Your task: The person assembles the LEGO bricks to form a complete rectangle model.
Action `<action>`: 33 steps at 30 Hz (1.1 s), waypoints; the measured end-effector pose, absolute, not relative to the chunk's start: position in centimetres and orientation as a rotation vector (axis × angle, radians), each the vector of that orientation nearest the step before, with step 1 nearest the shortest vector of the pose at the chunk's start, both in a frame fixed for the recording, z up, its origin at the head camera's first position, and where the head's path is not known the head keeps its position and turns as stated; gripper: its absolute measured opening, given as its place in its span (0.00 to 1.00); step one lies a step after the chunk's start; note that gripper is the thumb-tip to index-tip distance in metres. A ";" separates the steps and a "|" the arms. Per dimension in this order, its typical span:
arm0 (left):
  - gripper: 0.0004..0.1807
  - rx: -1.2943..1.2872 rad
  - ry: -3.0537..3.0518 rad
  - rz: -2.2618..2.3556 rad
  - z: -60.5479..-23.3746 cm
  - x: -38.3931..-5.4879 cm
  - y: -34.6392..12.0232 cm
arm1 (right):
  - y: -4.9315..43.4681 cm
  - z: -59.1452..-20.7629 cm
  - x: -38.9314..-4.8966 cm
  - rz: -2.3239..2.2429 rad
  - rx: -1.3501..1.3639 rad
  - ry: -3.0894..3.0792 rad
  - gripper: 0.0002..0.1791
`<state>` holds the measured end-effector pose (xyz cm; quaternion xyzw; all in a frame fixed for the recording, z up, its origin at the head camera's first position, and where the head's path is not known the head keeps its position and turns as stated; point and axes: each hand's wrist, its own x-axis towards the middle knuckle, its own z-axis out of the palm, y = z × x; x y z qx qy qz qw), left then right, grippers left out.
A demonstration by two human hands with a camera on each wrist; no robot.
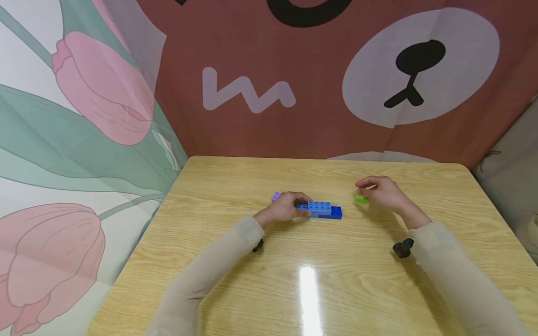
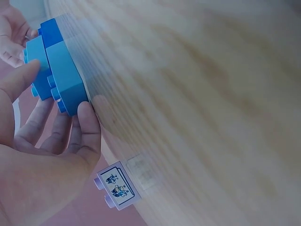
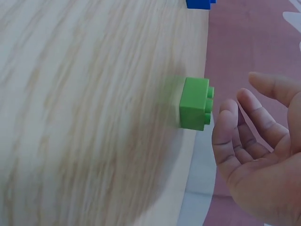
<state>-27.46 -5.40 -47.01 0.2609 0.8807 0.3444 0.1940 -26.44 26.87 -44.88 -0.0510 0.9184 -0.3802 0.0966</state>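
My left hand [image 1: 286,207] holds a stack of toy building bricks on the table, thumb on one side and fingers curled round the other. On top is a light blue brick [image 1: 320,206]. It bridges another light blue brick [image 2: 66,75] at the near end and a dark blue brick [image 1: 336,213] at the far end. Above and beside a small green brick [image 1: 361,199] hovers my right hand [image 1: 385,193], fingers loosely bent. A gap shows between that hand and the green brick [image 3: 194,103] in the right wrist view.
Just behind my left hand stands a small lilac brick [image 2: 117,186] with a printed picture on its side. The wooden table [image 1: 235,289] meets a brown curtain [image 1: 252,135] at its back edge. A flowered curtain [image 1: 105,93] hangs at the left.
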 end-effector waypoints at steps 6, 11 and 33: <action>0.22 0.729 2.474 0.964 -47.0 -27.4 -5.4 | 27.3 -45.2 -26.5 -1.103 -0.148 2.745 0.22; 0.22 0.729 2.477 0.962 -47.0 -27.5 -5.4 | 27.6 -45.6 -26.7 -1.099 -0.129 2.745 0.21; 0.22 0.729 2.474 0.967 -47.2 -27.5 -5.4 | 28.0 -47.3 -27.6 -1.077 -0.192 2.704 0.23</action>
